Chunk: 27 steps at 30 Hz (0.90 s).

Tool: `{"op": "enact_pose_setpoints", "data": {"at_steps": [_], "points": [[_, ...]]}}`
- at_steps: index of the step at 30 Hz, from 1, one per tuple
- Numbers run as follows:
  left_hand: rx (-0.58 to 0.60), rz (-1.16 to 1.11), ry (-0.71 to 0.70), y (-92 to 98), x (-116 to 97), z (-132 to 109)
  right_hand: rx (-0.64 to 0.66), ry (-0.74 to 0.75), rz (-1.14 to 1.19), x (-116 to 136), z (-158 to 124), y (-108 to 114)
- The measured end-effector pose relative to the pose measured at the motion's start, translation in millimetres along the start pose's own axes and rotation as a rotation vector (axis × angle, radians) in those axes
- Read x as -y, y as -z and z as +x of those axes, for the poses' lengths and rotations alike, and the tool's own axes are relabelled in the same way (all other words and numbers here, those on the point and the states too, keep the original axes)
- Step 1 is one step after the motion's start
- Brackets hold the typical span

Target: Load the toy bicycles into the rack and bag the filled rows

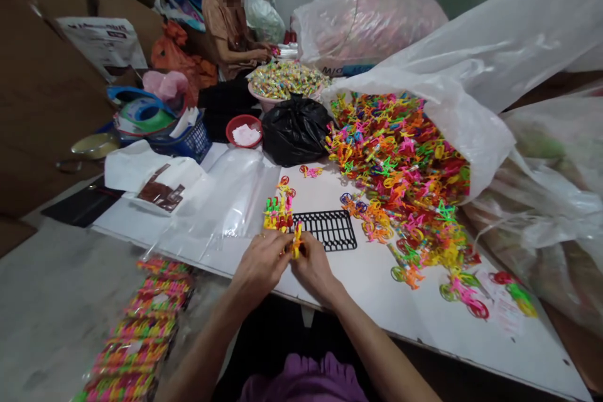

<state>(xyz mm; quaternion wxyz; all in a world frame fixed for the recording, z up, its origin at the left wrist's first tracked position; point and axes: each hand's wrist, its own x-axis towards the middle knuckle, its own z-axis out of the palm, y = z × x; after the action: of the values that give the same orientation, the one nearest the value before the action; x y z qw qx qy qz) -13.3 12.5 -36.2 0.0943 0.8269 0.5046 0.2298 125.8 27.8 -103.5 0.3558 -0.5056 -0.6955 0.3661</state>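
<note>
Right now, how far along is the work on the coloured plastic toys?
Done: clear packs of multicoloured toys lie at lower left; a small cluster of coloured toys stands at the left end of the black plastic grid tray. In hand: left hand and right hand pinch one small yellow plastic toy. Left: a big heap of loose multicoloured plastic toys spilling from the white plastic sack.

You wear the only camera, on your head. It faces forward and down, along your forearms, onto the white board [386, 301]. Your left hand [260, 264] and right hand [313, 267] are close, low in the centre. The view is wide and reaches a seated person [230, 31] far ahead.
</note>
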Motion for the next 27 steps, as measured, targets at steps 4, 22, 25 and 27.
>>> {"op": "enact_pose_setpoints", "data": {"at_steps": [4, 22, 25, 27], "points": [[-0.055, 0.031, -0.012, -5.0, -0.2, -7.2, 0.063, 0.046, -0.152, 3.4, -5.8, 2.0], [-0.214, 0.214, -0.048, 6.2, 3.8, 27.8, 0.154, -0.117, -0.925, -27.6, 76.4, 146.8], [-0.047, 0.228, -0.104, -7.8, 17.6, 42.8, 0.327, -0.096, -1.114, -32.3, 105.1, 168.2], [-0.074, 0.211, -0.122, -17.2, 25.4, 41.3, 0.342, -0.044, -1.121, -33.4, 108.9, 169.3]]}}
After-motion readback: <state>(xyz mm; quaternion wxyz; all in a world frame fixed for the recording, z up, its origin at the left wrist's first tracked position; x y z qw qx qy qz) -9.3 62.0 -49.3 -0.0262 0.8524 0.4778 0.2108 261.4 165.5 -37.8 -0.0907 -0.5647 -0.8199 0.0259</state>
